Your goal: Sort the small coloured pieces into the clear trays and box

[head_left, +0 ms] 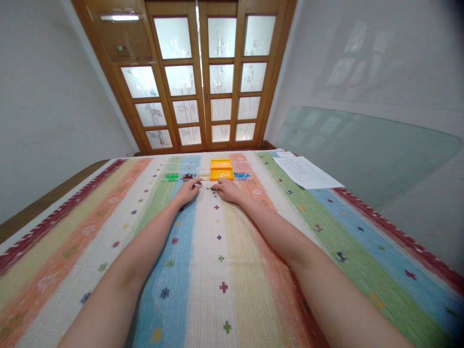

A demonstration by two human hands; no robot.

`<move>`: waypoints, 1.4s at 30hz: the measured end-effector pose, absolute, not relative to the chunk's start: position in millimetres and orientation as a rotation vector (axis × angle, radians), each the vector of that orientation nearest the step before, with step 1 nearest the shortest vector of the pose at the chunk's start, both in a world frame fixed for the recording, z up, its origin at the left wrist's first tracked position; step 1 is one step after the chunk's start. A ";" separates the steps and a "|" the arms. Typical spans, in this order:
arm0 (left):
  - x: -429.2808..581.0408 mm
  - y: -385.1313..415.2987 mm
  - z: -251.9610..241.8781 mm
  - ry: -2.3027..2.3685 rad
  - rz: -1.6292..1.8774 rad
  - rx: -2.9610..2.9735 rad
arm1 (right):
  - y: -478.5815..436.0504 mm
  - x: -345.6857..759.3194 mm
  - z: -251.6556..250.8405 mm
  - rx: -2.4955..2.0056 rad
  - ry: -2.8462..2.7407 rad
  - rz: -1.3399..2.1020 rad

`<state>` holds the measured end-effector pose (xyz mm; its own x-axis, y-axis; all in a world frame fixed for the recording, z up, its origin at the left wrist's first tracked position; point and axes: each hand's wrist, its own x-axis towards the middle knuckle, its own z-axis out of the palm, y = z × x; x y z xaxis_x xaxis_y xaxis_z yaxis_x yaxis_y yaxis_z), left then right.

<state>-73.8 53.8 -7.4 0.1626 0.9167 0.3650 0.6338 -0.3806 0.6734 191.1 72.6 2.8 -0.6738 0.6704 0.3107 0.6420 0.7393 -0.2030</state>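
Both my arms stretch far forward over a striped cloth (217, 270). My left hand (188, 190) rests on the cloth with its fingers curled and a fingertip reaching toward small boxes. My right hand (227, 189) lies beside it, fingers pinched near some tiny dark beads (210, 188). Just beyond the hands stand an orange tray (221, 169) with white bits inside, a clear box with green beads (171, 176), one with dark red beads (187, 177) and one with blue beads (242, 175). Whether either hand holds a bead is too small to tell.
A white sheet of paper (306, 172) lies at the far right of the cloth. A glass pane (366, 150) leans on the right wall. Wooden doors with frosted panes (203, 77) stand behind the table. The table's bare edge (50, 198) shows at left.
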 end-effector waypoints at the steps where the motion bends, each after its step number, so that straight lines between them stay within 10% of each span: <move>1: -74.4 54.5 -8.1 1.498 1.019 2.135 | 72.8 189.9 1.8 -0.997 -2.578 0.111; 31: -55.3 43.2 -0.8 1.393 0.715 2.604 | 75.3 185.8 -2.2 -1.037 -2.433 0.325; 42: -66.1 55.7 -6.4 1.380 1.184 2.013 | 75.0 187.0 -1.3 -1.013 -2.415 0.321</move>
<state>-66.1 55.7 -6.4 0.1417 0.9023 0.4072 0.5396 -0.4152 0.7324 187.0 75.0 -1.3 -0.5997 0.7180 0.3534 0.6009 0.6956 -0.3938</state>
